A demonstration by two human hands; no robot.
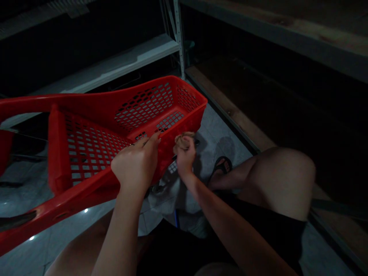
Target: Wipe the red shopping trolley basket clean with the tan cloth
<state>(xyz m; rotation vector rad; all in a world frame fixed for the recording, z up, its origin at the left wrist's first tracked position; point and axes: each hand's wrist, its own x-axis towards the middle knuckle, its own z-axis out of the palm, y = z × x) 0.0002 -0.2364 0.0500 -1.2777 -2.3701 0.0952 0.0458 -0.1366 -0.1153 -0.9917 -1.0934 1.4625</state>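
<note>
A red plastic shopping basket [94, 126] with perforated walls lies tilted in front of me, its long handle part running to the lower left. My left hand [136, 165] grips the basket's near rim, fingers curled over the edge. My right hand [185, 155] is closed on a crumpled brownish cloth [182, 140] pressed against the basket's outer wall near its corner. The scene is dim.
Metal shelving [138, 57] stands behind the basket, and a low wooden shelf board [230, 111] runs along the right. My bare knee [287, 172] and a sandalled foot [221, 166] are over the pale tiled floor [34, 237]. Another red object [5, 147] sits at the far left.
</note>
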